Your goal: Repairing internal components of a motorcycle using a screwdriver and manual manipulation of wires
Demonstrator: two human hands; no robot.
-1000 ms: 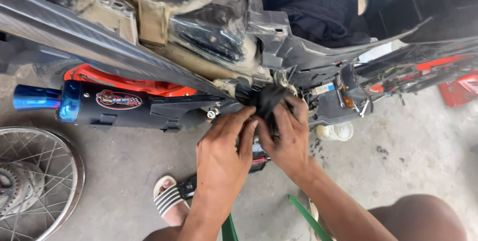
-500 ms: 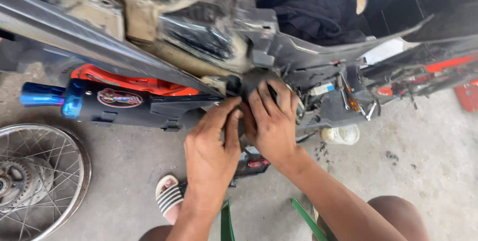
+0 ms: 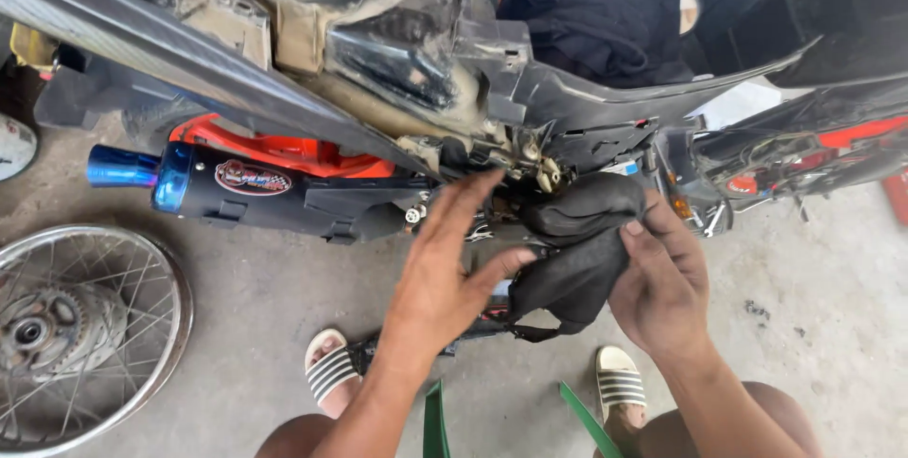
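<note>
A soft black pouch (image 3: 579, 252) hangs below the stripped rear frame of a motorcycle (image 3: 445, 89). My right hand (image 3: 662, 283) grips the pouch from its right side, thumb on top. My left hand (image 3: 446, 269) is open with fingers spread, its thumb touching the pouch's left side and its fingertips reaching up toward the wiring and connectors (image 3: 530, 160) under the frame.
A black exhaust with a blue tip (image 3: 236, 185) runs along the left. A spoked wheel (image 3: 80, 325) lies on the concrete floor at lower left. Dark cloth (image 3: 605, 13) fills the under-seat bay. My striped sandals (image 3: 331, 368) and green stool legs (image 3: 435, 420) are below.
Both hands were closed together on the pouch up at the frame. The pouch has come down and away, and my left hand has opened while my right keeps hold.
</note>
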